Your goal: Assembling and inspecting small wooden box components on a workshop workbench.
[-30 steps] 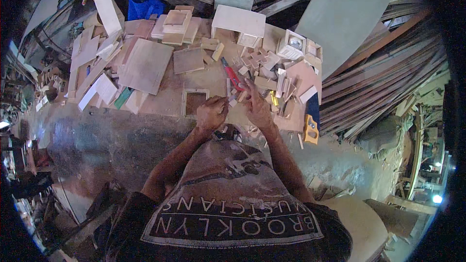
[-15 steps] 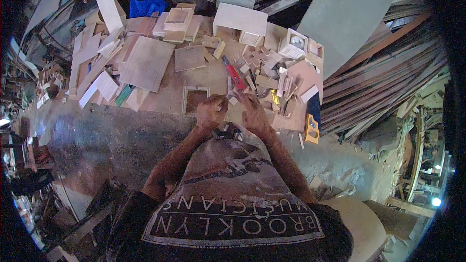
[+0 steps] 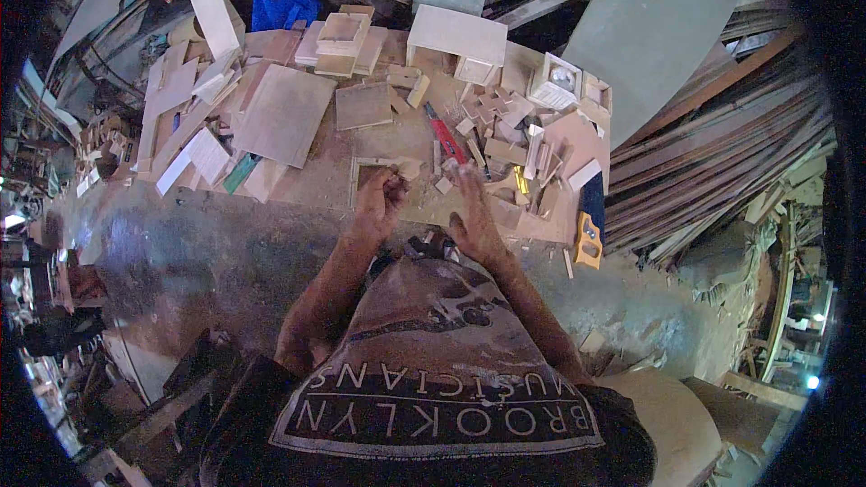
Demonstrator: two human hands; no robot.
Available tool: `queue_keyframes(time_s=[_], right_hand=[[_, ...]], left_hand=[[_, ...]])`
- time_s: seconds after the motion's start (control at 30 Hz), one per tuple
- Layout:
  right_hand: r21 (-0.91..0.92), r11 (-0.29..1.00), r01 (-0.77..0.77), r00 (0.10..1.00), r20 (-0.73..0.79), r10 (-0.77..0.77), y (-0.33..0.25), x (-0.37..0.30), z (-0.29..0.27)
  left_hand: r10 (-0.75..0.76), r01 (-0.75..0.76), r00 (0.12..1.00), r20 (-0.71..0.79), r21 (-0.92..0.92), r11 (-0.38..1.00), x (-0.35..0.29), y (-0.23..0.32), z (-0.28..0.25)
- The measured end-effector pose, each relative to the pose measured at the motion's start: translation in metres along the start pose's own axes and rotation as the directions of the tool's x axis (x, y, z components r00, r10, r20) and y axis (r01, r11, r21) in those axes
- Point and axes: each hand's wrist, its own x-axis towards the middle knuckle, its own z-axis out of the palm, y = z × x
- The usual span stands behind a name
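At the near edge of the workbench, my left hand is raised with its fingers curled together. What they hold, if anything, is too small to make out. It covers much of a small wooden frame lying beneath it. A pale wood piece shows just beyond its fingertips. To the right, my right hand is open, fingers stretched forward and thumb apart. Its fingertips come close to a long red-handled tool and a small wood block; I cannot tell whether they touch.
Flat wooden panels cover the left side of the bench. Small white wooden boxes stand at the back. Wood offcuts and a yellow object crowd the right, where a yellow-handled saw overhangs the edge. Stacked strips lie beyond.
My hands were close together at the bench edge and have now separated. The left has moved left over the small frame; the right has opened, its fingers straightened.
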Motion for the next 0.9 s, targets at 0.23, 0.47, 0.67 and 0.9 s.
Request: queue_keyframes(time_s=[0.23, 0.47, 0.67, 0.9], right_hand=[[-0.462, 0.85, 0.254, 0.965, 0.176, -0.193, -0.01, 0.007, 0.013], [-0.496, 0.852, 0.166, 0.973, 0.222, -0.061, -0.017, 0.004, 0.014], [-0.471, 0.87, 0.147, 0.982, 0.172, -0.073, -0.013, 0.001, 0.006], [-0.501, 0.854, 0.14, 0.986, 0.151, -0.073, -0.016, 0.006, 0.001]], left_hand=[[-0.078, 0.071, 0.996, -0.044, -0.148, 0.986, 0.003, -0.002, 0.001], [-0.117, 0.102, 0.989, -0.094, -0.15, 0.983, -0.006, 0.003, 0.012], [-0.03, 0.027, 0.999, -0.017, -0.161, 0.987, 0.003, 0.001, 0.003], [0.028, -0.036, 0.997, -0.065, -0.136, 0.99, 0.007, -0.011, 0.012]])
